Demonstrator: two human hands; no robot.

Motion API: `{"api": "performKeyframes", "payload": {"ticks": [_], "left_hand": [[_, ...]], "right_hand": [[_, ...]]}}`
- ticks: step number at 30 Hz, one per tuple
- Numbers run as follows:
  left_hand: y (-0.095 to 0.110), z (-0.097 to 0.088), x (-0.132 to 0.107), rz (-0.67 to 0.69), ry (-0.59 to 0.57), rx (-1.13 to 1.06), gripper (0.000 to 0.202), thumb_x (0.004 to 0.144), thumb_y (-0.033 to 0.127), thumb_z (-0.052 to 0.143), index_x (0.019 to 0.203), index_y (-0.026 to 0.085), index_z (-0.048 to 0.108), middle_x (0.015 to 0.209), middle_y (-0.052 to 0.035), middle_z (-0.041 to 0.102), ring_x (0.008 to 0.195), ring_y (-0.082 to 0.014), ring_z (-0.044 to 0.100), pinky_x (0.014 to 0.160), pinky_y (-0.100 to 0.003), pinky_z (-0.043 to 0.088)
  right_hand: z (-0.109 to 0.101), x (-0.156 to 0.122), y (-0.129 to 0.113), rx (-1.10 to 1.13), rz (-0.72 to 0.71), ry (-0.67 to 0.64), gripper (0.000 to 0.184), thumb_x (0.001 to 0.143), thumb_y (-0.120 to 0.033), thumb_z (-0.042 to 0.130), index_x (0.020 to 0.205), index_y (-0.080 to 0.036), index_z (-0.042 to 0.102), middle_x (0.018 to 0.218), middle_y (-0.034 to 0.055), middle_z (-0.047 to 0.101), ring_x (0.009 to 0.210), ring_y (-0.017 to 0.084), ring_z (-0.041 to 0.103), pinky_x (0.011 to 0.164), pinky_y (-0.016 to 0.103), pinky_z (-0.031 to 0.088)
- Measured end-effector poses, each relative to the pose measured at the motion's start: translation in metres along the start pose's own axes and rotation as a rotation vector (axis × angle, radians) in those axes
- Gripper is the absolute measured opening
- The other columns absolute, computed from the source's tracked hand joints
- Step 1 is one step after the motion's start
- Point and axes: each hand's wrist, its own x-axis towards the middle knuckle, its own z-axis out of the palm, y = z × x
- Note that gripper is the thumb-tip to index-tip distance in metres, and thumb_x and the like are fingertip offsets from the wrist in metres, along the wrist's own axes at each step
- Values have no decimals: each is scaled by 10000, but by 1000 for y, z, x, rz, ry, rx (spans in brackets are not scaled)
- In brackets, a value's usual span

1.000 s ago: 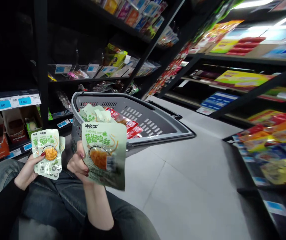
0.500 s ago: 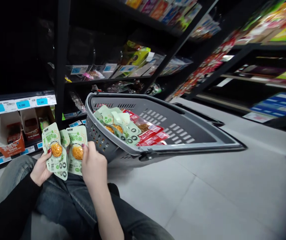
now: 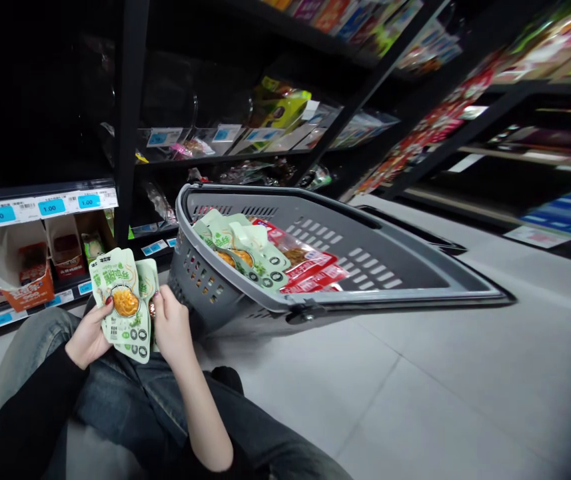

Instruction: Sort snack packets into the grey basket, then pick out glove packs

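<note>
My left hand [image 3: 89, 337] grips light green snack packets [image 3: 124, 333] by their left edge, thumb on the front one, which shows an orange food picture. My right hand [image 3: 172, 327] is closed on the right edge of another green packet [image 3: 148, 277], partly tucked behind those in the left hand. All are held above my lap. Just to the right, a grey shopping basket [image 3: 240, 288] stands tilted in view, with several similar green packets [image 3: 250, 243] and red packets [image 3: 305, 267] inside it.
At left, a low shelf with price labels [image 3: 45, 207] holds an open orange-and-white box [image 3: 25, 287]. Dark shelving with bagged goods [image 3: 282, 110] runs behind the basket. More shelves stand at the right, beyond the pale tiled floor [image 3: 365, 387].
My right hand has moved left, sliding its packet behind the ones in my left hand, so they now overlap. The view has shifted slightly; the basket's contents look the same.
</note>
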Motion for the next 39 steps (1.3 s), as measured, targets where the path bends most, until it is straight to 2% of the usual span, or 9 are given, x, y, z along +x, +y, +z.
{"api": "performKeyframes", "payload": {"ticks": [4, 7, 9, 13, 16, 19, 25, 30, 39], "left_hand": [[0, 0, 0, 22, 23, 88, 464, 796, 43, 489, 1244, 164, 480, 1026, -86, 697, 1038, -240, 598, 991, -419, 393], [0, 0, 2, 68, 71, 155, 438, 766, 76, 553, 1197, 148, 525, 981, -97, 707, 1015, -259, 610, 959, -422, 424], [-1, 0, 3, 101, 86, 201, 408, 740, 101, 600, 1145, 139, 568, 967, -105, 709, 993, -271, 620, 934, -417, 444], [-4, 2, 3, 138, 79, 310, 343, 686, 171, 683, 1025, 130, 643, 966, -115, 709, 944, -292, 637, 890, -403, 468], [-7, 3, 2, 170, 74, 389, 339, 654, 222, 720, 973, 119, 669, 938, -120, 714, 910, -304, 646, 864, -398, 477], [-9, 3, 1, 189, 77, 439, 343, 648, 278, 728, 943, 110, 678, 902, -124, 719, 879, -307, 653, 822, -391, 495], [-5, 1, 2, 229, 101, 427, 358, 605, 287, 758, 901, 102, 677, 830, -112, 725, 758, -279, 675, 728, -370, 527], [-2, 3, 2, 221, 113, 440, 327, 616, 240, 748, 901, 96, 678, 833, -109, 726, 746, -263, 676, 714, -348, 526], [-3, 2, 3, 219, 134, 458, 342, 594, 245, 755, 894, 96, 687, 846, -116, 727, 758, -266, 676, 690, -318, 525]], "right_hand": [[4, -1, -1, -23, 23, -42, 261, 872, -228, 282, 742, -192, 505, 595, 4, 531, 559, 152, 512, 520, 227, 315], [-6, -1, -5, -70, 34, 135, 252, 886, -253, 296, 827, -177, 528, 715, 39, 563, 642, 171, 528, 593, 255, 360], [-12, 0, -9, -52, -47, 226, 214, 879, -278, 353, 889, -168, 537, 844, 65, 553, 737, 176, 523, 679, 279, 386], [-11, 0, -11, -78, -135, 114, 126, 784, -300, 553, 789, -177, 578, 891, 60, 482, 875, 211, 466, 786, 330, 377], [-2, 0, -9, -45, -92, 118, 157, 785, -250, 540, 654, -165, 525, 806, 35, 441, 794, 183, 458, 734, 304, 378], [1, 0, -7, 95, -81, 193, 213, 818, -231, 490, 617, -166, 465, 720, -4, 413, 648, 125, 429, 623, 243, 358], [-21, -4, -12, 458, -78, 380, 211, 859, -332, 478, 717, -176, 465, 665, -23, 457, 602, 110, 428, 564, 218, 359], [-41, -8, -29, 585, -64, 367, 182, 838, -322, 521, 728, -179, 500, 640, -24, 492, 572, 103, 429, 530, 204, 366], [-39, -10, -33, 627, -27, 300, 194, 820, -340, 533, 719, -180, 491, 624, -22, 475, 547, 103, 426, 502, 212, 375]]}}
